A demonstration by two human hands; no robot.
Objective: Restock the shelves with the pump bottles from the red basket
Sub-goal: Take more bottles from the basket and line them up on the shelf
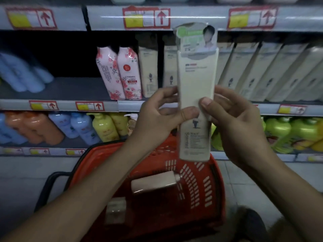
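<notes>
Both hands pinch a cream bottle [196, 95] upright above the red basket [201, 180]: left hand [157, 114] and right hand [234, 117] grip its middle; apparently two more lie inside.

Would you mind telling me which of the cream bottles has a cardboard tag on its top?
The cream bottle held upright by the left hand and right hand; the two lying in the red basket show none.

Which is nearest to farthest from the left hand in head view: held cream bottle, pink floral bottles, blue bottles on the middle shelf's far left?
1. Cream bottle: gripped by the left hand, centre.
2. Pink floral bottles: middle shelf, up-left of the hand.
3. Blue bottles: same shelf, far left.
</notes>
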